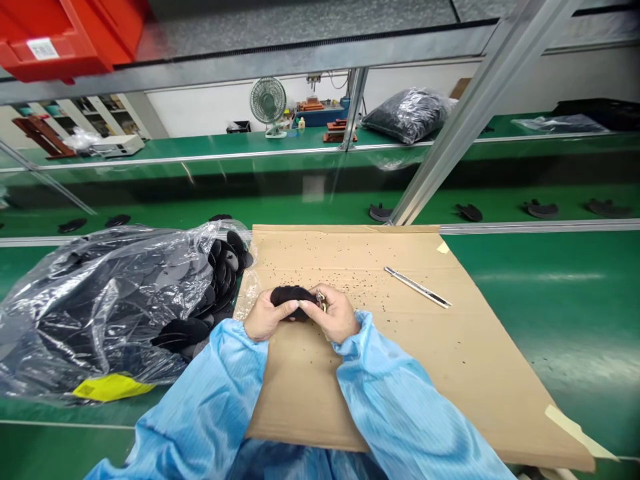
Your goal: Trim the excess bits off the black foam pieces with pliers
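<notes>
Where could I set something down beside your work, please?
Mostly bare: cardboard between the slim tool and lower-right tape; green surface right of the cardboard, below the metal rail. Crowded: leftward, the plastic bag of black discs; around left hand and right hand, scattered specks.

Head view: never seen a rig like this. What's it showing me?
There's no robot: a person in blue sleeves works bare-handed. This single picture comes from a camera on their head, looking forward and down. The left hand and right hand hold a black part between them; a metal item, mostly hidden, is at the right hand. Below them, a cardboard sheet carries scattered black specks and a slim tool. Left of the sheet, a clear bag contains dark pieces.
</notes>
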`<state>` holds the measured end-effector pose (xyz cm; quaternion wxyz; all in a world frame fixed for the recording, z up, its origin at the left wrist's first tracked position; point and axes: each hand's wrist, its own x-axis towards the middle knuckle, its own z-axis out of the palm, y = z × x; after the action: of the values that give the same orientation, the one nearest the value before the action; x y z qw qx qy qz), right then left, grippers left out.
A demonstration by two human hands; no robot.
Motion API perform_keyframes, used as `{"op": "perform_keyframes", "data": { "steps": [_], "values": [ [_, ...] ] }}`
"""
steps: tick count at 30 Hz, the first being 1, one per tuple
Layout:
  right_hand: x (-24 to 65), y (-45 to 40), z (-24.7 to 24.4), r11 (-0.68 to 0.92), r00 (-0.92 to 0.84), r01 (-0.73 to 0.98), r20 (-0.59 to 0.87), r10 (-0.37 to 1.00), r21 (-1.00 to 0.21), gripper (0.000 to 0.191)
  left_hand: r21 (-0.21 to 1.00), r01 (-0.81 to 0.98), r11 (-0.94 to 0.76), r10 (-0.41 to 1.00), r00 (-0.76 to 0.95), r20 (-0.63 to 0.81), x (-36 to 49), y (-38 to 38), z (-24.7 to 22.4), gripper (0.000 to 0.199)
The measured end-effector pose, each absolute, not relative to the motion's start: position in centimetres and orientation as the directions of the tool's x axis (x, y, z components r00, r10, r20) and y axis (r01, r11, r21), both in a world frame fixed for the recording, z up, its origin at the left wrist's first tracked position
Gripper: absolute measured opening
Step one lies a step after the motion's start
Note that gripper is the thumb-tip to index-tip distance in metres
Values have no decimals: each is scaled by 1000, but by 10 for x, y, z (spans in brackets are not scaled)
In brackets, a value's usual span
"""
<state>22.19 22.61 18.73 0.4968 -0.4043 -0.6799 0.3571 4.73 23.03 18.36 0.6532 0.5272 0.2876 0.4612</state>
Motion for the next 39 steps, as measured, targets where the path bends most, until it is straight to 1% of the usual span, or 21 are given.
{"op": "perform_keyframes", "data": {
  "steps": [3, 6, 10, 13, 15, 17, 20, 22, 24, 34, 36, 37, 39],
  "values": [
    [221, 225, 189, 406, -185, 163, 376, 908, -899, 30, 934, -356, 19, 913, 388, 129, 47, 231, 183, 22],
    [220, 224, 189, 415, -172, 135, 391, 904, -900, 30, 914, -402, 42, 922, 367, 119, 49, 231, 182, 20],
    [217, 223, 188, 405, -138, 150, 387, 912, -902, 31, 908, -414, 66, 918, 382, 108, 50, 231, 183, 24],
    [213, 223, 188, 429, -111, 198, 415, 903, -881, 30, 888, -447, 110, 954, 297, 31, 49, 233, 184, 33],
    [211, 222, 188, 492, -144, 179, 472, 870, -852, 25, 871, -454, 185, 962, 266, -65, 49, 235, 184, 44],
    [210, 221, 189, 580, -183, 133, 555, 811, -804, 23, 862, -439, 253, 951, 278, -138, 48, 236, 184, 56],
    [210, 222, 188, 697, -190, 150, 671, 717, -702, 16, 864, -413, 286, 937, 310, -162, 48, 235, 184, 66],
    [210, 223, 187, 742, -197, 192, 715, 671, -643, 12, 868, -391, 305, 920, 357, -162, 47, 234, 184, 67],
    [211, 224, 186, 769, -214, 212, 739, 639, -603, 12, 870, -371, 324, 900, 405, -163, 46, 232, 182, 66],
    [211, 223, 188, 800, -276, 326, 758, 590, -504, 19, 855, -362, 372, 873, 450, -190, 46, 231, 183, 69],
    [209, 223, 187, 782, -260, 316, 744, 616, -537, 18, 847, -382, 370, 888, 413, -201, 46, 231, 184, 68],
    [209, 224, 185, 756, -225, 293, 726, 650, -585, 18, 841, -404, 361, 905, 370, -210, 47, 231, 186, 67],
    [210, 227, 180, 649, -96, 216, 645, 758, -730, 17, 831, -451, 325, 940, 246, -235, 48, 233, 190, 61]
  ]
}}
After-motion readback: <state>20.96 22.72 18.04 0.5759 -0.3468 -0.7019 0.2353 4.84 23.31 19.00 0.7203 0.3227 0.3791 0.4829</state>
